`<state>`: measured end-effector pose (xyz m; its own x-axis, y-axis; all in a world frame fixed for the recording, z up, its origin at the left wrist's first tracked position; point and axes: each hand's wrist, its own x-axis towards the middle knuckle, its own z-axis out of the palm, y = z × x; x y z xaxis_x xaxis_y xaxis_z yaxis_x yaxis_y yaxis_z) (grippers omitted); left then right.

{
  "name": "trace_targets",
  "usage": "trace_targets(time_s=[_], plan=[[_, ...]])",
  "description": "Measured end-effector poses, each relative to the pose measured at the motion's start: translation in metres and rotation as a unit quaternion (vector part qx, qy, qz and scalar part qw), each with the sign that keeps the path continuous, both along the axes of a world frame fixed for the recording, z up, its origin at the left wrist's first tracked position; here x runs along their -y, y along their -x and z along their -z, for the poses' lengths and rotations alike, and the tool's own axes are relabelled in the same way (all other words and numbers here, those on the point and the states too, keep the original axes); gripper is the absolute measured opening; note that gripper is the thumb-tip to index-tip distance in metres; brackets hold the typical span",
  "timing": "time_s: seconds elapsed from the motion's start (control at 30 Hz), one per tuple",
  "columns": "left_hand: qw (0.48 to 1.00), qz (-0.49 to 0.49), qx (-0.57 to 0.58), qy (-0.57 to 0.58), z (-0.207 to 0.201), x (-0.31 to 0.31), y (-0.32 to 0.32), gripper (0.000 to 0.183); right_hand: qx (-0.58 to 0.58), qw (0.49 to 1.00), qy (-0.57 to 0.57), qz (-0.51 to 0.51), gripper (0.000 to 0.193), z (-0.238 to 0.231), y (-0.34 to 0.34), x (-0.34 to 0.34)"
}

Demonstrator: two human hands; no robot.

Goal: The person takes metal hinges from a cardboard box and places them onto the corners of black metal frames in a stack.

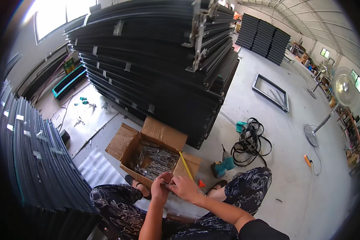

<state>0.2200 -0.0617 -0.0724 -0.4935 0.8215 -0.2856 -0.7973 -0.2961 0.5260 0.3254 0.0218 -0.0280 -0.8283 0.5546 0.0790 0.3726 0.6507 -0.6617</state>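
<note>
Readable text: we can read none anywhere in view.
Left black stack [58, 168], between eight and nine o'clock: we see pale patches [20, 117], perhaps tape or labels, with no legible wording.
Large black stack [156, 88], eleven o'clock: we find small pale strips [95, 50] along its edges, none legible to us.
Cardboard box [163, 130], seven o'clock: we make out no print.
Teal drill [227, 161], between four and five o'clock: we can read nothing on its casing.

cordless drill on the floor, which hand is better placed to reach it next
Probably the right hand: it is nearer the cordless drill, which sits off to its right, while the left hand would have to reach across it.
</note>
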Motion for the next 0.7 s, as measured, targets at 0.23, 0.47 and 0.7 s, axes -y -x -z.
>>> trace_targets(time_s=[0.23, 0.47, 0.7], plan=[[0.993, -0.008, -0.111, 0.047, -0.032, 0.002, -0.017, 0.035, -0.164, 0.984, 0.03, -0.06, 0.023, 0.01, 0.001, 0.002], [0.998, -0.042, 0.042, 0.012, -0.02, -0.006, 0.01, 0.017, -0.407, 0.841, 0.293, 0.201, 0.026, -0.066, -0.003, -0.04], [0.999, -0.033, 0.019, -0.011, -0.081, -0.008, -0.026, 0.03, -0.516, 0.762, 0.3, 0.252, 0.027, -0.05, 0.003, -0.07]])
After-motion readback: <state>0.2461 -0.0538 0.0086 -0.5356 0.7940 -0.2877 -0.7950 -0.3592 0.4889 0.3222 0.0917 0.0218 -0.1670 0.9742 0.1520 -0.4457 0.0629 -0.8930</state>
